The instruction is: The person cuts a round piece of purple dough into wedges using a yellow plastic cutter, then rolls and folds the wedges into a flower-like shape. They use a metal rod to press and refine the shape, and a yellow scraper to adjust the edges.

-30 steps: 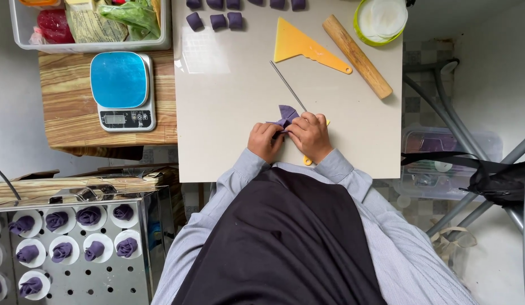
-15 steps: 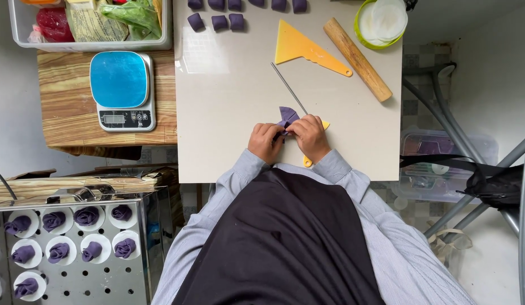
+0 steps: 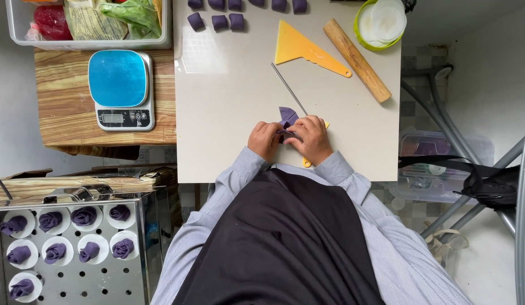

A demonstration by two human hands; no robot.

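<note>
Both hands, the left hand (image 3: 265, 139) and right hand (image 3: 311, 137), have moved closer and now pinch the purple dough (image 3: 287, 117) with pressed-together fingers, so it looks more folded.

Purple dough (image 3: 287, 116), yellow scraper (image 3: 299, 48), blue-topped scale (image 3: 120, 87), wood-grain shelf (image 3: 62, 116), black apron (image 3: 279, 243)

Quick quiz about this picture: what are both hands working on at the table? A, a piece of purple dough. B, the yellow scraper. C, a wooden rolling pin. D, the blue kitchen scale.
A: the left hand and right hand pinch a piece of purple dough between them, while the wooden rolling pin lies untouched.
</note>
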